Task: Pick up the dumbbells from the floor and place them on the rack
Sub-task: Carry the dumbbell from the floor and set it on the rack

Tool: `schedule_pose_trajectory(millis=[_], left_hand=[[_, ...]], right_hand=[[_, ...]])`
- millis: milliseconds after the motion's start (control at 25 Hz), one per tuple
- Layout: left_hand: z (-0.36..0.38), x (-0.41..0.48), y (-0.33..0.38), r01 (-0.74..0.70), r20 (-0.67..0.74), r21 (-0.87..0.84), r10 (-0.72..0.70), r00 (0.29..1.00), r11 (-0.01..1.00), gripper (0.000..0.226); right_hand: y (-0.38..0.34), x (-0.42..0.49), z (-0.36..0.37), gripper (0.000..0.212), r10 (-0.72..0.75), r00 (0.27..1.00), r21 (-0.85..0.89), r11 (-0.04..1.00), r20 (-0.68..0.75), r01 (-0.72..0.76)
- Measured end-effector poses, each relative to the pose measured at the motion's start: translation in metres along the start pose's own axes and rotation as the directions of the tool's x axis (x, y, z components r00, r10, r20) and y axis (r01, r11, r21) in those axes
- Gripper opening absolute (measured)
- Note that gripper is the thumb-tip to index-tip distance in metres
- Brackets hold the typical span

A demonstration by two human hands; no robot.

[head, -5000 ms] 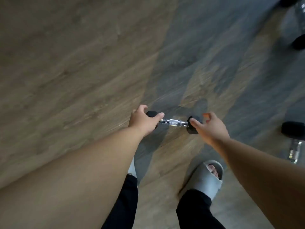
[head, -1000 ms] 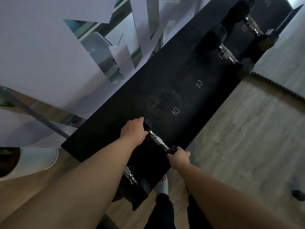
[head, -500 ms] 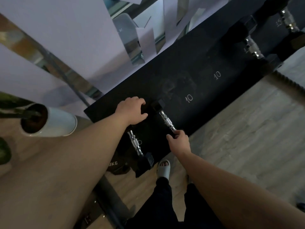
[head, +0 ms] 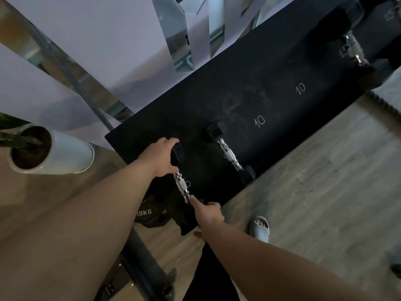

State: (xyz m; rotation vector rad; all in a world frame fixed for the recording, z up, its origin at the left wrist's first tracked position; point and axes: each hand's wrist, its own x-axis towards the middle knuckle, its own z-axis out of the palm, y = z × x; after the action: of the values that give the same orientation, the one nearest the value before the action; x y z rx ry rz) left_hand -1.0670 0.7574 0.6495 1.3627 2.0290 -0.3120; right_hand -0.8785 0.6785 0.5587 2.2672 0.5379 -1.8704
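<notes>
A black rack shelf with chalked "10" marks runs diagonally across the head view. Two small dumbbells with black heads and chrome handles lie side by side on its left end. My left hand grips the far head of the left dumbbell. My right hand is closed around that dumbbell's near head, with the index finger touching the end of the handle. The right dumbbell rests on the shelf with no hand on it.
A larger dumbbell sits at the shelf's far right end. A white plant pot stands left of the rack. A "10KG" plate and a dark rack tube lie below. My slippered foot is on the wood floor.
My right hand has let go of the right dumbbell, which now lies on the shelf, and moved left to the near head of the left dumbbell. My left hand stays on its far head.
</notes>
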Motion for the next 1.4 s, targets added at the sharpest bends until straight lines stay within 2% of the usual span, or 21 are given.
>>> schedule_pose_trajectory(millis=[240, 480, 720, 840, 1040, 1240, 1400], left_hand=[[0.005, 0.012, -0.016, -0.066, -0.016, 0.031, 0.067, 0.998, 0.997, 0.102], [-0.003, 0.001, -0.019, -0.08, -0.005, 0.082, 0.081, 0.997, 0.993, 0.091], [-0.03, -0.024, -0.006, -0.053, -0.066, 0.032, 0.055, 0.996, 0.998, 0.076], [-0.059, -0.03, 0.022, -0.066, -0.099, 0.052, 0.071, 0.992, 0.996, 0.085], [-0.105, -0.025, 0.09, -0.134, -0.229, 0.123, 0.16, 0.96, 0.983, 0.082], [-0.125, 0.021, 0.171, -0.167, -0.282, 0.165, 0.209, 0.937, 0.972, 0.094], [-0.129, 0.069, 0.232, -0.167, -0.305, 0.16, 0.209, 0.929, 0.973, 0.095]], right_hand=[[0.009, 0.009, 0.025, 0.085, -0.045, 0.983, -0.032, 0.999, -0.175, 0.04], [0.014, 0.006, 0.018, 0.08, -0.12, 0.979, 0.004, 0.992, -0.167, 0.123], [-0.007, -0.026, -0.026, 0.081, -0.264, 0.95, -0.05, 0.964, -0.166, 0.259], [-0.025, -0.049, -0.054, 0.082, -0.324, 0.93, -0.021, 0.945, -0.173, 0.326], [-0.067, -0.064, -0.11, 0.079, -0.372, 0.89, -0.023, 0.925, -0.264, 0.38], [-0.121, -0.038, -0.181, 0.08, -0.393, 0.875, 0.014, 0.91, -0.283, 0.414], [-0.164, -0.006, -0.242, 0.077, -0.406, 0.867, -0.004, 0.906, -0.29, 0.423]])
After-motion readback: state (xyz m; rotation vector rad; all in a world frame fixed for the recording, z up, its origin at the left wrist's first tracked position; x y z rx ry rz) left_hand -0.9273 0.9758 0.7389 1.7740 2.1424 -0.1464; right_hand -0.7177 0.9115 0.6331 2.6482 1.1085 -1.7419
